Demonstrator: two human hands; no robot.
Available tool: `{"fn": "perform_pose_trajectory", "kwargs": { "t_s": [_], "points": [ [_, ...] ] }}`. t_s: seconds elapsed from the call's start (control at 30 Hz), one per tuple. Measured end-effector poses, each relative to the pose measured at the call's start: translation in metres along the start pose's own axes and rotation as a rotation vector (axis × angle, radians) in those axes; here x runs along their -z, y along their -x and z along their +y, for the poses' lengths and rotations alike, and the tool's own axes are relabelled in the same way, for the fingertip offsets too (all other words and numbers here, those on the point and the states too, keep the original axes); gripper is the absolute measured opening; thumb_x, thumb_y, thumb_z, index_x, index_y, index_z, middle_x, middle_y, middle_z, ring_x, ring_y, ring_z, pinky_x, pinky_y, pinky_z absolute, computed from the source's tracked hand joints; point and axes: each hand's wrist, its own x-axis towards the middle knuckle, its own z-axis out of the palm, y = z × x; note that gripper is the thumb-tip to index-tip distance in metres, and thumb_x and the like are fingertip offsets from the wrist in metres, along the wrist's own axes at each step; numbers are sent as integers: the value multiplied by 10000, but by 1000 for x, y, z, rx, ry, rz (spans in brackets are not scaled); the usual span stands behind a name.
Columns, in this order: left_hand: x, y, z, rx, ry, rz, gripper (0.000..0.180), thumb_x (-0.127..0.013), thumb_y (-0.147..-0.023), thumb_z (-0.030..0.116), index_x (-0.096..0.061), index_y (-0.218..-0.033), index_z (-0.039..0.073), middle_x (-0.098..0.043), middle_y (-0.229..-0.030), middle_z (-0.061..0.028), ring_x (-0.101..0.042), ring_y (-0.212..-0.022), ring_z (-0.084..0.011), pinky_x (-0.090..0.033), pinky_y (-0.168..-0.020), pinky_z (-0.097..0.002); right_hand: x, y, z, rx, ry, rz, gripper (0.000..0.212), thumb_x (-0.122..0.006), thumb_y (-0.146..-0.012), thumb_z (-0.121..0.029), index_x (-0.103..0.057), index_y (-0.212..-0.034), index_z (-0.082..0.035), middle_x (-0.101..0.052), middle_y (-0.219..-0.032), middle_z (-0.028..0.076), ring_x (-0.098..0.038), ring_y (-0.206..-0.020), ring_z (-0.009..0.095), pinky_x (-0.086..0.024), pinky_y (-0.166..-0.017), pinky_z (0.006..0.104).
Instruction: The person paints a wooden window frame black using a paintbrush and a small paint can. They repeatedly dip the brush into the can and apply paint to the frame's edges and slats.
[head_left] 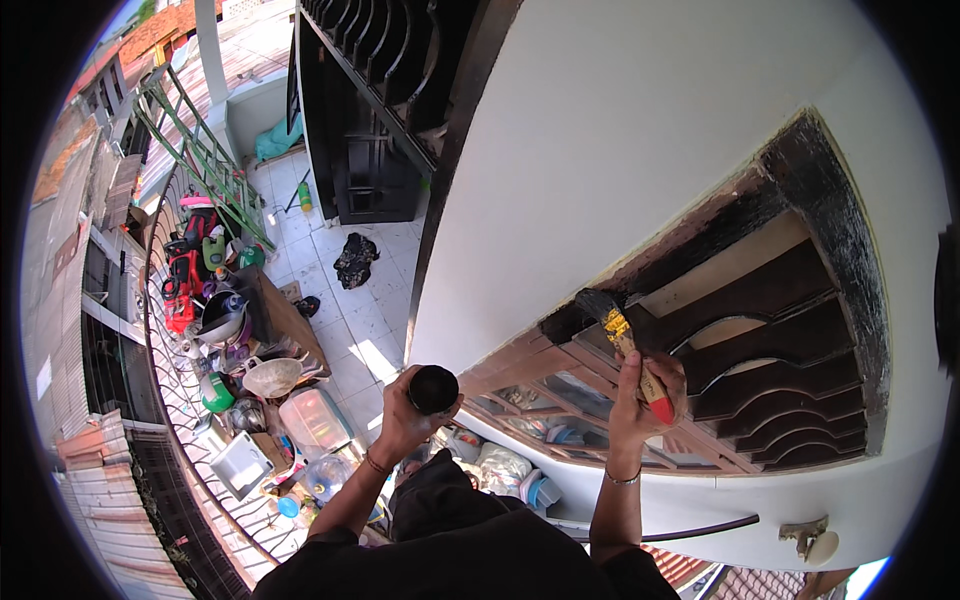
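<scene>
My right hand (pixel 655 390) grips a paintbrush (pixel 622 335) by its pale wooden handle, which ends in a red tip. Dark paint coats the bristles, and they touch the frame (pixel 572 318) of a window beside the white wall. Part of that frame is wet-looking black, while the stretch nearer me is dull brown. In my left hand (pixel 405 415) is a small round cup (pixel 433 389), dark inside, held upright at the left of the window. How full the cup is cannot be made out.
Below lies a tiled balcony floor (pixel 350 310) with a black plastic bag (pixel 356 260). Along the curved railing (pixel 165 385) stand piled household goods, a clear plastic box (pixel 314 420) and a green metal ladder (pixel 205 165). A dark door (pixel 375 175) stands beyond. A wall lamp (pixel 815 542) is at lower right.
</scene>
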Motion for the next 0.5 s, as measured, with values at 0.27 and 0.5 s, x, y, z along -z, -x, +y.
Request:
{"fn": "perform_pose_trajectory", "kwargs": {
  "t_s": [0.27, 0.5],
  "points": [
    [2, 5, -1, 94, 24, -2, 382, -913, -713, 169, -687, -977, 10, -729, -921, -94, -716, -827, -165, -581, -768, -312, 18, 1, -13, -11, -36, -86, 206, -803, -822, -12, -621, -912, -45, -702, -871, 122, -703, -761, 246, -552, -646, 336],
    [3, 2, 0, 66, -8, -12, 381, -915, -710, 165, -686, -973, 9, -726, -923, -99, -710, -821, -171, -579, -770, -311, 7, -18, -6, 68, 34, -93, 158, -751, -889, 9, -595, -907, 25, -670, -931, 172, -709, -815, 223, -652, -659, 314]
  ]
}}
